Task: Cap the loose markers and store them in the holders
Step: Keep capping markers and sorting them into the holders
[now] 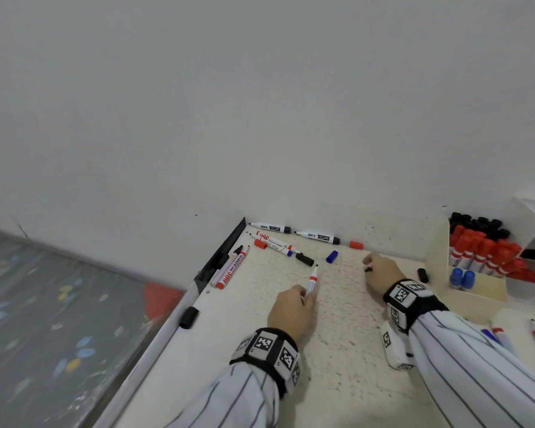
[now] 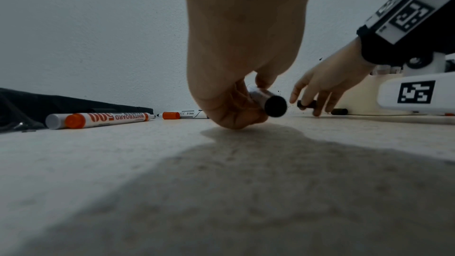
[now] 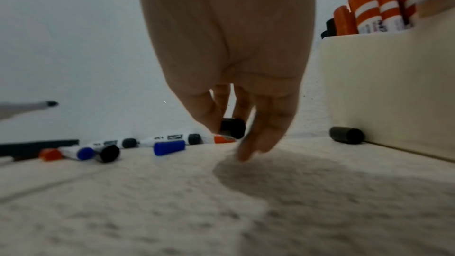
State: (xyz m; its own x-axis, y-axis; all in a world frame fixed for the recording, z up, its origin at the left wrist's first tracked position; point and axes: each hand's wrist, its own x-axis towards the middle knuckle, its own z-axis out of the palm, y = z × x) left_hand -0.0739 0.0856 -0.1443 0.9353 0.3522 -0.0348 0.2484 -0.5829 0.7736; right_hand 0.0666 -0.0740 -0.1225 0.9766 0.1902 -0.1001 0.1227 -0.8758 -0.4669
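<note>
Nearest, the left hand [image 1: 291,313] grips an uncapped marker [image 1: 312,281] by its lower barrel, fingers curled round it, the black tip pointing away from the fingers toward the wall; in the left wrist view the marker's dark butt end [image 2: 275,106] sticks out beside the thumb. To the right of those fingers, the right hand [image 1: 380,268] reaches down to the table [image 1: 337,381] and pinches a small black cap [image 3: 232,127] between thumb and forefinger, the other fingers hanging loose toward the surface. Just right of that hand a second black cap [image 1: 422,275] lies against the foot of the holder [image 1: 436,257], which stands packed with upright red, black and blue capped markers. Beyond the left fingertips lie a black cap [image 1: 305,259] and a blue cap [image 1: 331,256]. Left of them two markers [image 1: 229,267] lie side by side at the table's edge. Farther off, near the wall, several more uncapped markers [image 1: 272,239] lie crossed, with a red cap [image 1: 355,244] beyond the right fingers.
</note>
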